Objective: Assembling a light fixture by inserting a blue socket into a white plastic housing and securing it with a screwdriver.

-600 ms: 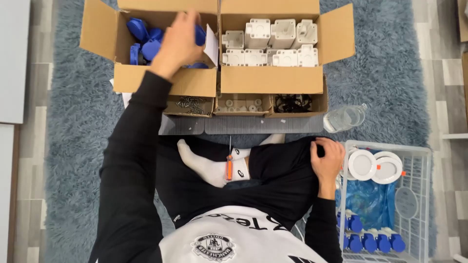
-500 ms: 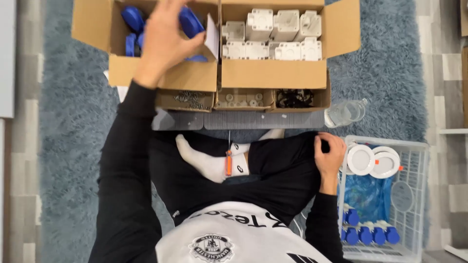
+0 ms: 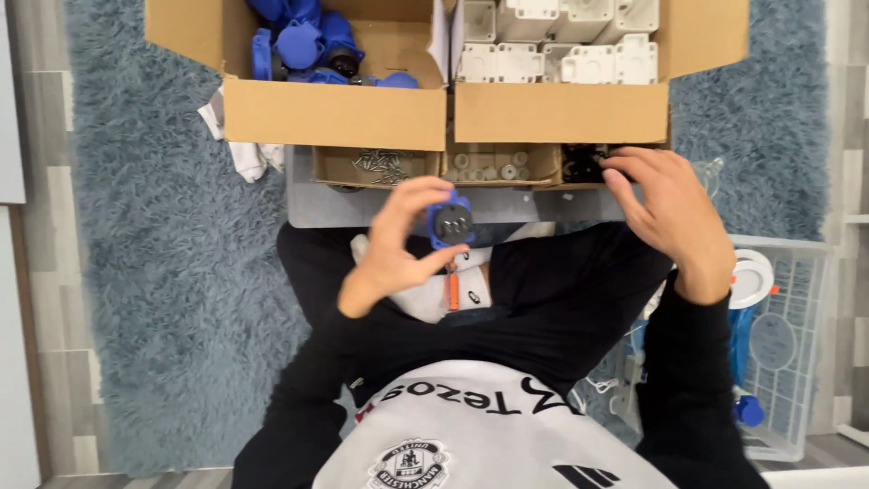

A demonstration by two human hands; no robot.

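The left hand's (image 3: 394, 244) fingers pinch a blue socket part (image 3: 450, 221) over the lap. At two o'clock the right hand (image 3: 665, 213) reaches with fingers spread into a small tray of dark parts (image 3: 584, 166). At twelve o'clock stand two cardboard boxes (image 3: 335, 113); at four, a white wire basket (image 3: 797, 299).

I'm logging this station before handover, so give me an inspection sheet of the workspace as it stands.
Surface: blue shaggy rug; grey board under the trays.
Job's things: blue round socket part; black parts tray.
Clutter: box of blue parts; box of white housings; screw tray; washer tray; white wire basket.
Hands: left hand holds the socket part; right hand has its fingers at the black parts tray.
Cables: nothing seen.
Surroundings: wood-look floor.
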